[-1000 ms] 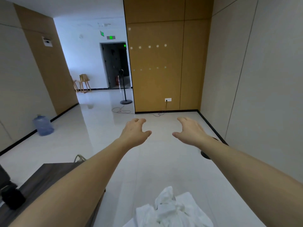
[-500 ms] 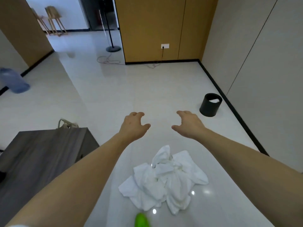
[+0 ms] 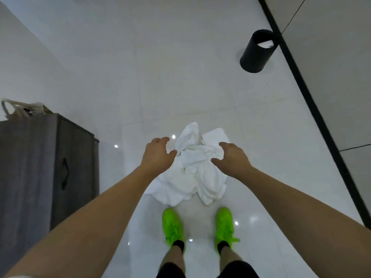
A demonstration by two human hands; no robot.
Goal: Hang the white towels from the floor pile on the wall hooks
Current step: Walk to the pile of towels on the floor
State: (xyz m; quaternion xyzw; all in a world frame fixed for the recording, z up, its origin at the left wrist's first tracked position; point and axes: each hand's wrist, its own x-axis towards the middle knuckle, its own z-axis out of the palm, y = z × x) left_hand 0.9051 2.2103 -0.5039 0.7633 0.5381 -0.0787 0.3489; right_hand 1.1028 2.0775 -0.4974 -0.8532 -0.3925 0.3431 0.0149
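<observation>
The pile of white towels (image 3: 192, 167) lies crumpled on the glossy floor (image 3: 160, 77) just ahead of two green shoes (image 3: 172, 225), and the left hand (image 3: 157, 155) and right hand (image 3: 230, 157) hang over it, each grip loosely spread and holding nothing.

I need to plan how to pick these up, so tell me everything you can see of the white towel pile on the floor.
The white towel pile is a crumpled heap of soft, terry-like cloth, folds overlapping so no single towel can be counted. It lies on the glossy pale tiled floor, just ahead of the green shoes. One fold rises at its far edge. The left hand and right hand hover over it with spread, slightly curled fingers; neither grips it, and contact cannot be told.
</observation>
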